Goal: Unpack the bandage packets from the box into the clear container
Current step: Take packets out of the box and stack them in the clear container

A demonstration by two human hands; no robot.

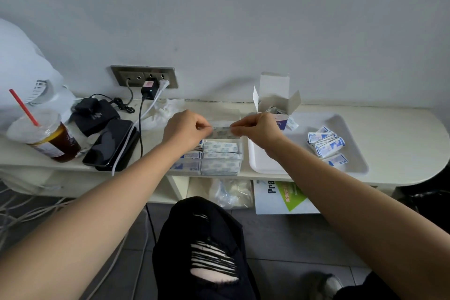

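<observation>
- Nearest to me, a knee in black ripped trousers (pixel 207 251) fills the bottom of the view. Both bare forearms reach forward over it to the pale cream bench (pixel 401 134).
- At the bench's front edge sits the clear rectangular plastic container (pixel 241 151). It holds flat white-and-blue bandage packets laid lengthwise. The left forearm crosses its left end, so I cannot see how full that side is.
- Just above the container, the left hand (pixel 186 129) and the right hand (pixel 258 129) each pinch one end of a thin white bandage packet strip (pixel 221 132) with curled fingers.
- The strip's long axis runs left to right, in line with the packets below, and it hangs over the container's far half. I judge the coming move to be a short drop straight down, with neither hand nearer than the other.
- The fingertips are tucked behind the knuckles, so the exact grip is hidden from me.
- To the right, a white plastic tray (pixel 355 156) lies just beside the container, with a loose pile of small blue-and-white sachets (pixel 325 145) on it.
- Farther back, the open white cardboard box (pixel 274 86) stands behind the right hand with its flaps up. Its inside is mostly hidden, so I cannot tell what is left in it.
</observation>
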